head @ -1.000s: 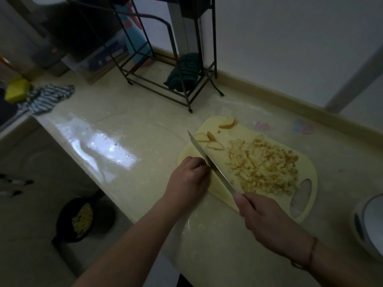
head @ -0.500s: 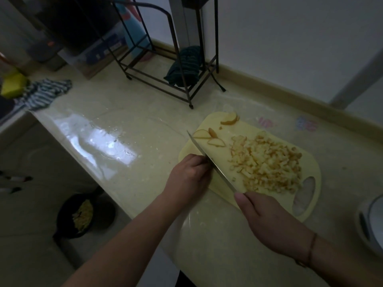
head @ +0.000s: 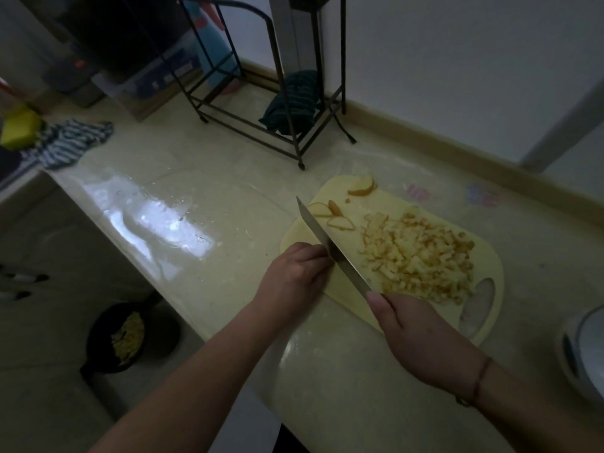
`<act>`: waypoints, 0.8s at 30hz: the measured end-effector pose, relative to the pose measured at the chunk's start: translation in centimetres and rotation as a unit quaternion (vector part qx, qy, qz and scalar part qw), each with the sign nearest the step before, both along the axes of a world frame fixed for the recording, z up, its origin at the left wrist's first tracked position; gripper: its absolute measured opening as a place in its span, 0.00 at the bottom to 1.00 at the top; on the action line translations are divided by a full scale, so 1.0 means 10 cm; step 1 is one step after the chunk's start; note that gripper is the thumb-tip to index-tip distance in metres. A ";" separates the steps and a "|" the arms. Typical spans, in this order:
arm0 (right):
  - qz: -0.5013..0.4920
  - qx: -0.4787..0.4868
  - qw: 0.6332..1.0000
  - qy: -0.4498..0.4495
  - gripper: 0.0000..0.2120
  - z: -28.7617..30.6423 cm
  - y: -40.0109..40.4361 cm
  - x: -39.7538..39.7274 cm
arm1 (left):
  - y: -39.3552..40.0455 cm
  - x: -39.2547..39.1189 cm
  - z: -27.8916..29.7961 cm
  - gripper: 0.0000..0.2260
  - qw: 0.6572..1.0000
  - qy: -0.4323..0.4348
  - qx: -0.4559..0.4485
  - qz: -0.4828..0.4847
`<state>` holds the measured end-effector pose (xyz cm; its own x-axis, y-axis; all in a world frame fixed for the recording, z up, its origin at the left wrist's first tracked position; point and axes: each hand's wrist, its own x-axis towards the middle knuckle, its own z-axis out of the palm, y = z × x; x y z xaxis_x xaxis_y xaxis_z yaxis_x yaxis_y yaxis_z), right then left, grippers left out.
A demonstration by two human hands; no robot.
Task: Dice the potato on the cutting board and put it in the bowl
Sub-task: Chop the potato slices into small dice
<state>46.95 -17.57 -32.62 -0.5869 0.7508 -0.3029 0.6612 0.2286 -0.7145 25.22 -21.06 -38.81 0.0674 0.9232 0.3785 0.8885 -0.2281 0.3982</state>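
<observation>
- Head view: a pale yellow cutting board (head: 330, 295) lies on the glossy desk (head: 196, 204), its handle hole toward the person's right
- A heap of diced potato (head: 418, 256) covers the middle of the board; a few undiced potato slices (head: 340, 220) lie at the far left end, one more slice (head: 361, 187) near the far edge
- The right hand (head: 421, 335) is wrapped round the handle of a knife (head: 330, 246), forefinger stretched toward the blade – the blade runs diagonally away over the board's left part, between the heap and the other hand
- The left hand (head: 294, 276) rests at the board's near left edge with fingers curled, knuckles just beside the blade; whether it holds anything under them cannot be told
- A white bowl (head: 585, 351) is cut off by the right edge of the view, well apart from the board
- A black wire rack (head: 261, 119) stands at the back of the desk with a dark green cloth (head: 294, 103) in it; a striped cloth (head: 65, 142) and a yellow sponge (head: 19, 129) lie far left
- Down on the floor, a dark pan (head: 130, 335) holds yellowish bits
</observation>
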 end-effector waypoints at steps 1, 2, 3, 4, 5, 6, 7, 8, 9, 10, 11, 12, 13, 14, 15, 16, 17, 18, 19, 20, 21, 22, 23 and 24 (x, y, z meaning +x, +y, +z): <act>0.003 0.006 1.000 -0.005 0.22 0.00 0.02 -0.04 | 0.00 0.00 0.00 0.10 1.000 0.001 0.001 -0.003; 0.006 0.010 1.000 -0.006 0.22 0.00 0.04 -0.07 | 0.00 0.00 0.00 0.10 1.000 0.002 0.001 -0.007; 0.010 0.015 1.000 -0.004 0.22 0.00 0.05 -0.10 | 0.01 0.00 0.00 0.10 1.000 0.000 0.002 -0.011; 0.014 0.018 1.000 -0.001 0.22 0.00 0.06 -0.12 | 0.01 0.00 0.00 0.10 1.000 -0.004 0.002 -0.016; 0.019 0.020 1.000 0.002 0.22 0.00 0.07 -0.14 | 0.00 0.00 0.01 0.09 1.000 -0.008 0.002 -0.021; 0.023 0.021 1.000 0.004 0.22 0.00 0.09 -0.15 | -0.01 0.00 0.01 0.09 1.000 -0.008 0.004 -0.025; 0.025 0.020 0.999 0.005 0.22 0.01 0.10 -0.15 | -0.01 0.00 0.01 0.09 1.000 -0.005 0.006 -0.030; 0.023 0.018 1.000 0.005 0.22 0.01 0.12 -0.14 | -0.01 -0.01 0.01 0.10 0.999 -0.001 0.009 -0.034; 0.018 0.016 1.000 0.003 0.23 0.01 0.13 -0.12 | -0.01 -0.02 0.01 0.10 0.999 0.003 0.012 -0.037; 0.013 0.012 1.000 0.002 0.23 0.02 0.13 -0.08 | -0.01 -0.02 0.01 0.10 0.999 0.004 0.014 -0.039; 0.008 0.005 1.000 0.004 0.23 0.03 0.13 -0.04 | -0.01 -0.01 0.01 0.10 0.999 0.005 0.016 -0.039; 0.002 -0.006 1.000 0.009 0.23 0.04 0.12 0.00 | -0.01 -0.01 0.01 0.10 0.999 0.007 0.016 -0.036; -0.004 -0.019 1.000 0.013 0.23 0.04 0.10 0.03 | -0.02 0.00 0.01 0.10 0.999 0.010 0.015 -0.031; -0.008 -0.026 1.000 0.016 0.24 0.05 0.08 0.06 | -0.03 0.00 0.00 0.10 1.000 0.012 0.014 -0.024; -0.011 -0.026 0.999 0.019 0.25 0.05 0.05 0.08 | -0.04 0.01 0.00 0.10 1.000 0.011 0.014 -0.017; -0.014 -0.024 0.999 0.023 0.26 0.05 0.03 0.09 | -0.06 0.02 -0.01 0.09 1.000 0.009 0.013 -0.010; -0.017 -0.022 0.999 0.029 0.27 0.05 0.00 0.10 | -0.07 0.02 -0.01 0.08 1.000 0.008 0.011 -0.004; -0.018 -0.021 0.999 0.037 0.29 0.05 -0.02 0.10 | -0.08 0.01 -0.01 0.08 1.000 0.006 0.010 0.000; -0.018 -0.023 0.999 0.043 0.30 0.05 -0.04 0.11 | -0.09 0.01 -0.01 0.07 1.000 0.005 0.008 0.002; -0.018 -0.026 0.998 0.047 0.30 0.06 -0.06 0.11 | -0.09 0.01 -0.01 0.07 1.000 0.005 0.006 0.002; -0.016 -0.029 0.998 0.050 0.31 0.08 -0.08 0.11 | -0.08 0.01 -0.01 0.07 1.000 0.006 0.002 0.000; -0.015 -0.031 0.998 0.052 0.31 0.09 -0.10 0.11 | -0.08 0.02 0.00 0.07 1.000 0.004 -0.001 -0.002; -0.015 -0.034 0.998 0.052 0.31 0.10 -0.11 0.12 | -0.09 0.02 0.01 0.08 1.000 0.002 -0.003 -0.004; -0.017 -0.036 0.998 0.051 0.30 0.11 -0.12 0.13 | -0.09 0.03 0.01 0.09 1.000 0.000 -0.003 -0.005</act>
<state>48.20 -18.80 -31.49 -0.5912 0.7497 -0.2973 0.5913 0.1521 -0.7920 25.49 -21.95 -38.69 0.0767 0.9246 0.3732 0.8859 -0.2349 0.3999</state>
